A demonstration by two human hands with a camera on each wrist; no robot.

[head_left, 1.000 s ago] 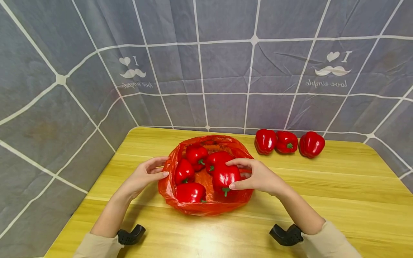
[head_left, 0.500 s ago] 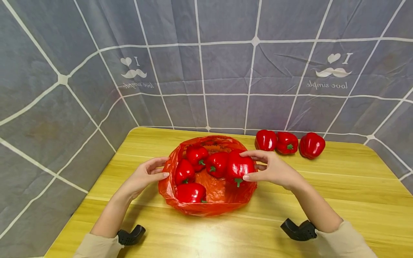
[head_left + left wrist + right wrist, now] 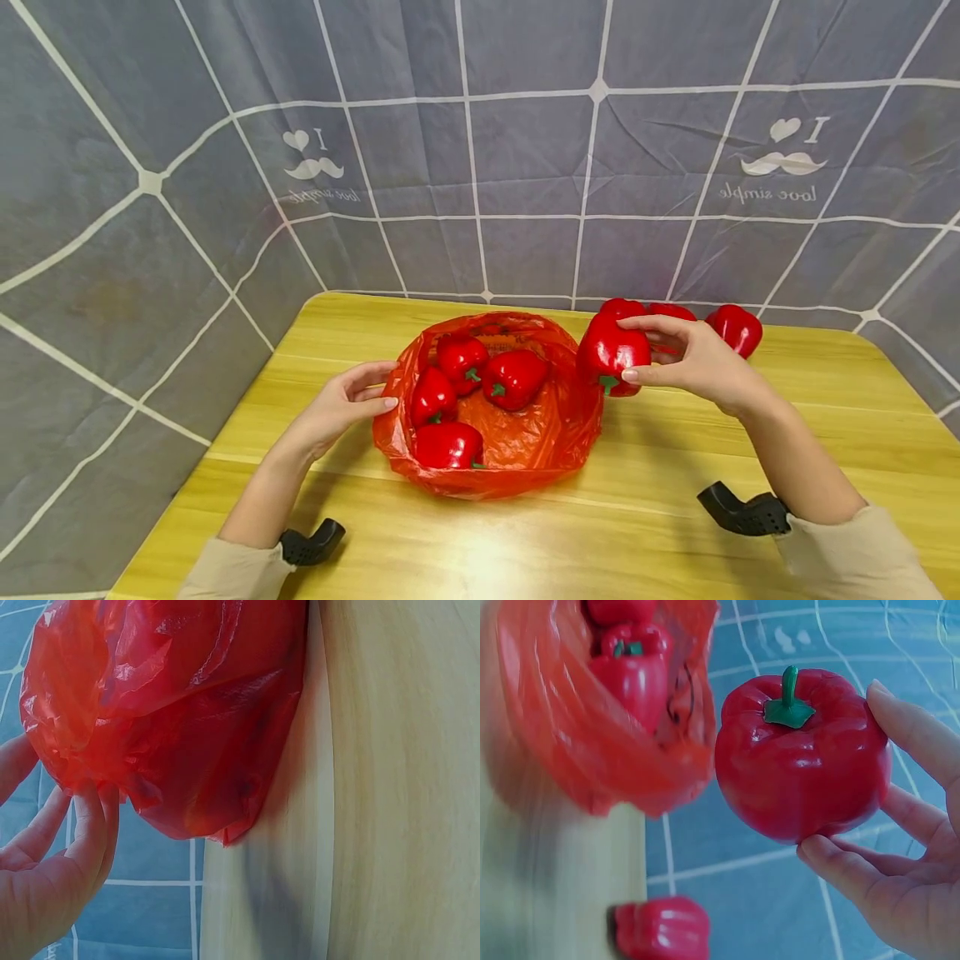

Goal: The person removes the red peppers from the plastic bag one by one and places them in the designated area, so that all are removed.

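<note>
Nearest you: your beige cloth sleeves (image 3: 862, 554) and black curved plastic wrist pieces (image 3: 311, 543), over the yellow wood-grain bench (image 3: 405, 550). Your left hand (image 3: 341, 412) rests at the left side of the round-mouthed red plastic bag (image 3: 487, 483), fingers touching the film, thumb apart from them; cannot tell whether any film is pinched. Inside the bag lie four glossy red bell peppers with green stems (image 3: 447, 446), grouped left and back. Your right hand (image 3: 697, 365) has thumb and fingers clamped round another shiny red bell pepper with a green stem (image 3: 607, 354), raised above the bench just outside the bag's right rim; contact with the film cannot be told. Just changed: this pepper has cleared the rim. Judgement: lifting it out is done, setting it down is not. Against half a second ago, when it hung over the bag's right side, the bag floor there now shows bare, while the left hand and the four peppers look much as they were. Farther back, three loose red peppers (image 3: 735, 329) sit before the grey white-lined curtain (image 3: 525, 158); the held pepper and your right hand now partly hide two.
</note>
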